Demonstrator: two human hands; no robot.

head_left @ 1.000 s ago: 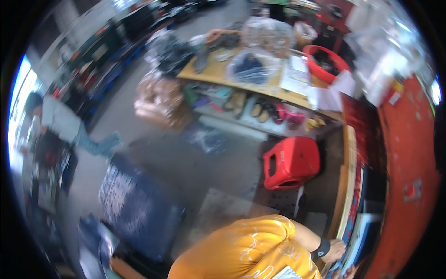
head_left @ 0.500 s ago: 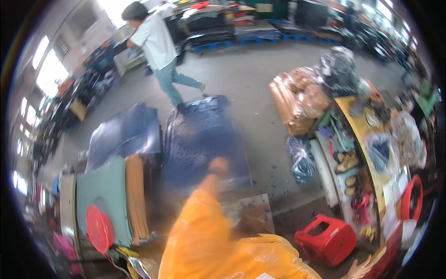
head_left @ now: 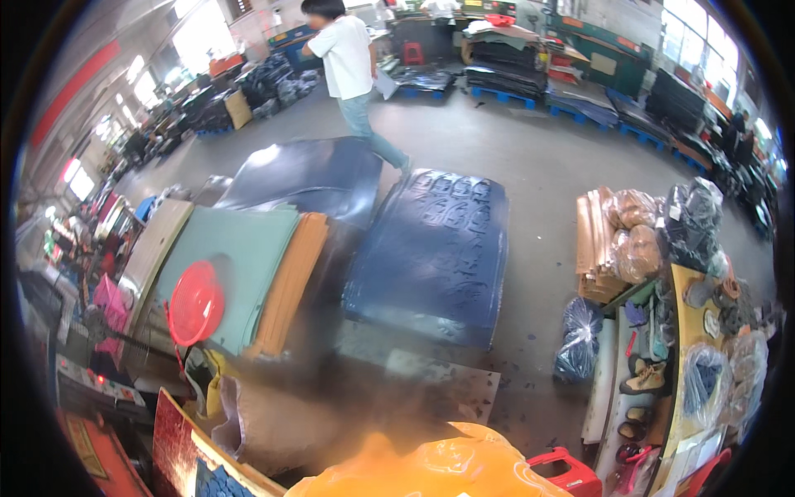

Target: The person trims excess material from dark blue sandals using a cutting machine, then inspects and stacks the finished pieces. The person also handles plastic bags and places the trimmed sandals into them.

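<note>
Neither of my hands shows. Only orange patterned clothing [head_left: 447,468] with a wet-looking sheen appears at the lower edge, partly smeared by motion. Ahead on the floor lies a stack of dark blue sheets [head_left: 422,257], its top one cut through with rows of curved shapes toward the far end. To its left is another pile of glossy dark blue sheets [head_left: 315,178]. Nearer on the left, green sheets [head_left: 224,248] lean beside tan-orange sheets [head_left: 290,282]. A round red plastic basket [head_left: 198,303] rests against the green ones.
Beyond the blue stacks, a person in a white shirt [head_left: 344,58] walks. At right are wrapped brown bundles [head_left: 633,248], a black bag [head_left: 578,340], shoes on a shelf [head_left: 644,379] and a red plastic stool [head_left: 571,472]. A board-edged bin of blue scraps [head_left: 222,482] stands lower left.
My view has swung left. My outstretched left arm and the right hand at the lower right have left the picture. The walking person's legs have shifted in their stride.
</note>
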